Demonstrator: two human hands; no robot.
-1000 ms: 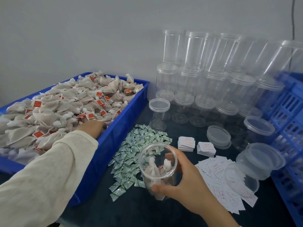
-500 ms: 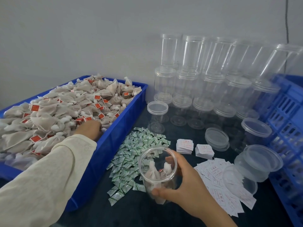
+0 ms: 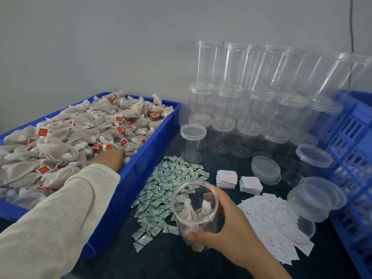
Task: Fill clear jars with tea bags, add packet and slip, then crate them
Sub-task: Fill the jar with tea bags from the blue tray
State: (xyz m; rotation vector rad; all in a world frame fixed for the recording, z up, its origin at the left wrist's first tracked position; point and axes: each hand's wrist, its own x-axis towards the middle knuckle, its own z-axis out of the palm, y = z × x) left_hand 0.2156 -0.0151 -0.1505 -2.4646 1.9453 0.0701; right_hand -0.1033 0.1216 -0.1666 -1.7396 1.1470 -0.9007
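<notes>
My right hand grips an open clear jar standing on the dark table, with a few tea bags inside. My left hand reaches into the blue tray and lies among the tea bags, which are pale pouches with red tags; its fingertips are buried in the pile, so I cannot tell what they hold. Beside the jar lies a heap of small green-and-white packets. White slips are scattered to the right, with two neat slip stacks behind them.
Several empty clear jars with lids are stacked against the wall. Loose lids and more jars sit at the right. A blue slotted crate stands along the right edge.
My left hand has pushed a little farther into the tea bag pile. The right hand and jar keep their place.
</notes>
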